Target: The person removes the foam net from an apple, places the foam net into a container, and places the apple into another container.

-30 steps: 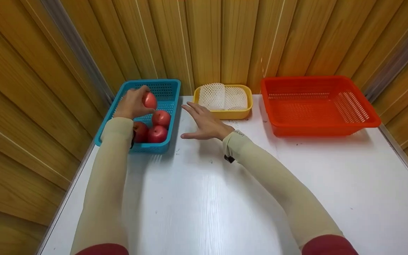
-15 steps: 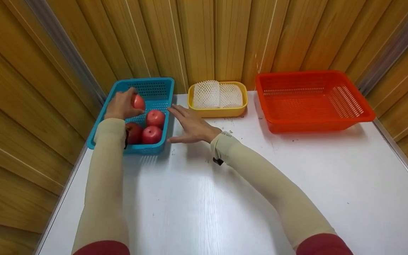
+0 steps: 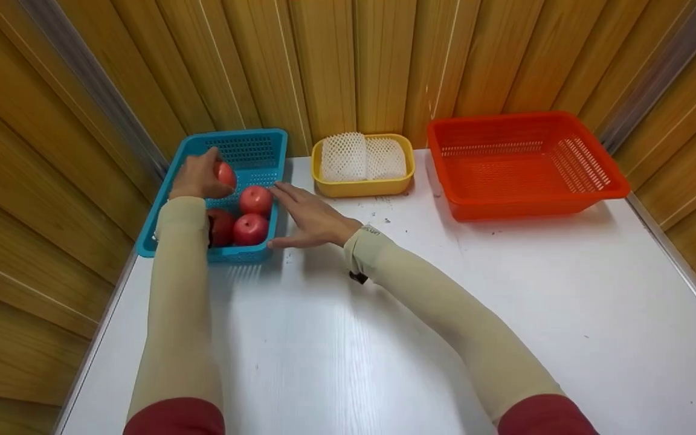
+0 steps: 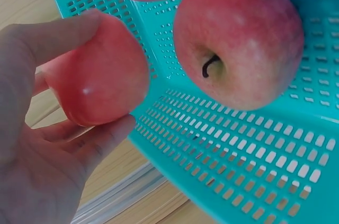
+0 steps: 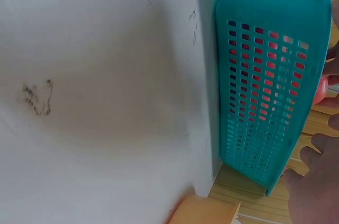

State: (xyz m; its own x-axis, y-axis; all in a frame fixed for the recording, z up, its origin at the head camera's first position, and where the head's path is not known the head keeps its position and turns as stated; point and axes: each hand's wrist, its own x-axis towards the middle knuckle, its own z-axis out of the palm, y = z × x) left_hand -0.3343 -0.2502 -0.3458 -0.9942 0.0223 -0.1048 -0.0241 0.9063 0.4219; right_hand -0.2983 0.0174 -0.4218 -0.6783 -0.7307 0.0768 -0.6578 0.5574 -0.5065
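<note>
My left hand grips a red apple above the blue basket. In the left wrist view, thumb and fingers are spread around that apple, apart from a larger-looking apple with a dark stem. Three other apples show in the basket: one at its right side, one near the front, and one partly behind my left wrist. My right hand, fingers extended and thumb spread, is at the basket's right rim. Whether it touches the rim I cannot tell.
A yellow container with white foam net sleeves stands by the back wall. Farther right is a red-orange basket. All stand on a white table, with wood-panelled walls behind and at both sides.
My right hand has moved left, up to the blue basket's rim. The left hand keeps its hold on the apple and has shifted slightly left over the basket. The head view has turned a little.
</note>
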